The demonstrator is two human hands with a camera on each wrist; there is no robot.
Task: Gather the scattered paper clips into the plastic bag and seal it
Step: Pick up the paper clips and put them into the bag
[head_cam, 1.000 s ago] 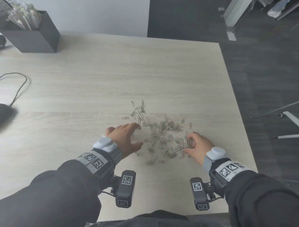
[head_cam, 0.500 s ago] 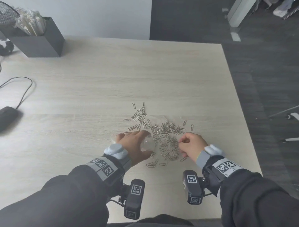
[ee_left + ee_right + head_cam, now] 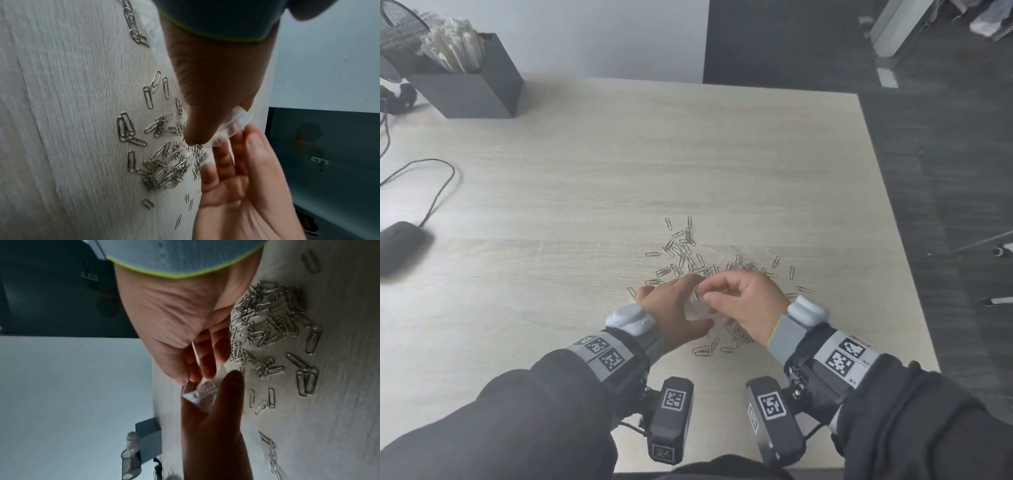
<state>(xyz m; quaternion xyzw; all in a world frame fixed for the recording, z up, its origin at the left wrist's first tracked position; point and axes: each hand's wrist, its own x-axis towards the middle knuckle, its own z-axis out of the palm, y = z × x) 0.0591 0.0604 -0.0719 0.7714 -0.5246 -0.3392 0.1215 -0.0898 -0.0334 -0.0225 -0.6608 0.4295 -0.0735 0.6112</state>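
Several silver paper clips (image 3: 681,246) lie scattered on the light wooden table (image 3: 585,188), with a denser heap (image 3: 168,165) under and beside my hands. A small clear plastic bag (image 3: 695,308) is held just above the table. My left hand (image 3: 688,294) grips it between thumb and fingers. My right hand (image 3: 717,291) meets it from the right, and its fingertips (image 3: 197,378) pinch the bag's (image 3: 203,391) top edge. In the left wrist view the bag (image 3: 238,125) sits crumpled between both hands. I cannot tell whether any clips are inside it.
A dark box (image 3: 469,85) of white items and a mesh holder (image 3: 400,27) stand at the back left. A black mouse (image 3: 400,246) with its cable lies at the left. The table's right edge (image 3: 893,240) runs close to the clips.
My right hand has left the clip heap and moved left to the bag. My left hand has raised the bag a little off the table.
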